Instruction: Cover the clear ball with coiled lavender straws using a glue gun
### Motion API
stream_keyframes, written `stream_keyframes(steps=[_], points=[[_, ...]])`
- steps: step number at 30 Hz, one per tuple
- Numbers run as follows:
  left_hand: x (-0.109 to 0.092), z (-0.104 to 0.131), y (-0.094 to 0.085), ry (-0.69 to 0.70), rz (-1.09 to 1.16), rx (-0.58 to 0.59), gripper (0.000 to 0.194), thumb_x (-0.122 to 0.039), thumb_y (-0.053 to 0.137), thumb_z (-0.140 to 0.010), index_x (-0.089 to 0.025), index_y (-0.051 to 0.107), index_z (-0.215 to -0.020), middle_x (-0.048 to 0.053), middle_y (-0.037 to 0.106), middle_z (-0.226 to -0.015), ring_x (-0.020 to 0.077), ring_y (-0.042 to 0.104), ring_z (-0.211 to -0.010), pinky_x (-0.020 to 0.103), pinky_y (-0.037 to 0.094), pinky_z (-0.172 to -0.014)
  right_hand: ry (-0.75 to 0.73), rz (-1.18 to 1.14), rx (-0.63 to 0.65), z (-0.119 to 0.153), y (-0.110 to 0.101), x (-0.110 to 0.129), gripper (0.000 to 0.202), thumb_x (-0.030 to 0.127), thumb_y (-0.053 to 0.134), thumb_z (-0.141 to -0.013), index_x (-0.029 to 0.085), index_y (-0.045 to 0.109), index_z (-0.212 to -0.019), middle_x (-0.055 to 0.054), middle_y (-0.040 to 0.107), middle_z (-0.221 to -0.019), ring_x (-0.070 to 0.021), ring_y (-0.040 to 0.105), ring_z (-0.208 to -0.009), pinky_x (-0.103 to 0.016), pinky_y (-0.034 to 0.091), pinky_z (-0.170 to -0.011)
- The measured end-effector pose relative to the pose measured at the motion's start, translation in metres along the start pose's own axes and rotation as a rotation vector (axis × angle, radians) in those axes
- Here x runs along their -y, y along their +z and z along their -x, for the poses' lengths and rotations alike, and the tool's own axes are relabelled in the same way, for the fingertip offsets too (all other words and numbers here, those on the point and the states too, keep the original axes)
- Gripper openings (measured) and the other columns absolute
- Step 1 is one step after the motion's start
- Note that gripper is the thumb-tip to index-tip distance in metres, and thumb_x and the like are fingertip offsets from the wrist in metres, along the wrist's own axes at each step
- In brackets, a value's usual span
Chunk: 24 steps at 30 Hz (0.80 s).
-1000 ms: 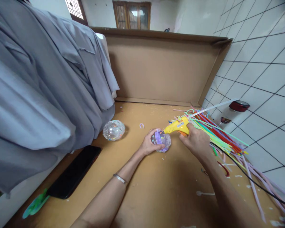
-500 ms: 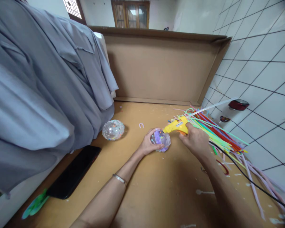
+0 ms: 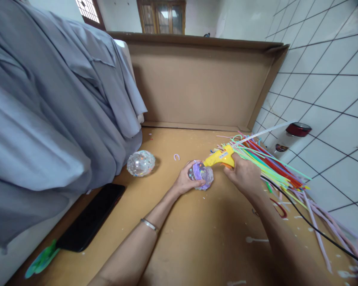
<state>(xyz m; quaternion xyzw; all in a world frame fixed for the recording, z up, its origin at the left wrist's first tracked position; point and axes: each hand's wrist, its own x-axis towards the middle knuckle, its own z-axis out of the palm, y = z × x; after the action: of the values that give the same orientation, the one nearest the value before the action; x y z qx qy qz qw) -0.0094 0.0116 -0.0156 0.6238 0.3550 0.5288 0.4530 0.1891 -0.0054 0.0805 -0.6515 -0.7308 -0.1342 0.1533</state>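
Note:
My left hand point(image 3: 187, 179) is wrapped round a small clear faceted ball point(image 3: 208, 177) with purple strips across its middle, holding it low over the table. In my right hand point(image 3: 245, 171) is a yellow glue gun point(image 3: 220, 156), gripped by its handle with the fingers near the orange trigger. Its nozzle points left and down at the top of the ball, at or very near the purple strips. A clear glue stick point(image 3: 264, 133) juts from the gun's back end. To the left rests a second clear faceted ball point(image 3: 141, 163) with coloured specks.
Bundled coloured pipe cleaners point(image 3: 268, 163) lie at right, beside a red-lidded jar point(image 3: 298, 130). A black cable point(image 3: 310, 222) runs past my right arm. A black phone point(image 3: 91, 217) and grey cloth point(image 3: 62, 99) are at left; a cardboard panel point(image 3: 193, 83) stands behind.
The view has shifted very slightly. Both hands keep the same hold, with the glue gun's nozzle still at the ball.

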Motion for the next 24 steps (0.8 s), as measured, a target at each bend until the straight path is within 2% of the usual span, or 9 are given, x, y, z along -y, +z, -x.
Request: stream_keyframes(steps=[24], points=[[0.0022,-0.0002,-0.0002,0.004,-0.041,0.002,0.076,-0.042,0.083,-0.052,-0.018,0.055,-0.119,0.010,0.056,-0.120,0.0273,0.055,-0.113,0.038,0.041,-0.100,0.020,-0.004,0.030,-0.0008,-0.0033,-0.0003,0.028,0.038,0.049,-0.082,0.017,0.059,-0.097,-0.007,0.063,-0.067,-0.0187,0.054,-0.059,-0.027,0.016,-0.052]])
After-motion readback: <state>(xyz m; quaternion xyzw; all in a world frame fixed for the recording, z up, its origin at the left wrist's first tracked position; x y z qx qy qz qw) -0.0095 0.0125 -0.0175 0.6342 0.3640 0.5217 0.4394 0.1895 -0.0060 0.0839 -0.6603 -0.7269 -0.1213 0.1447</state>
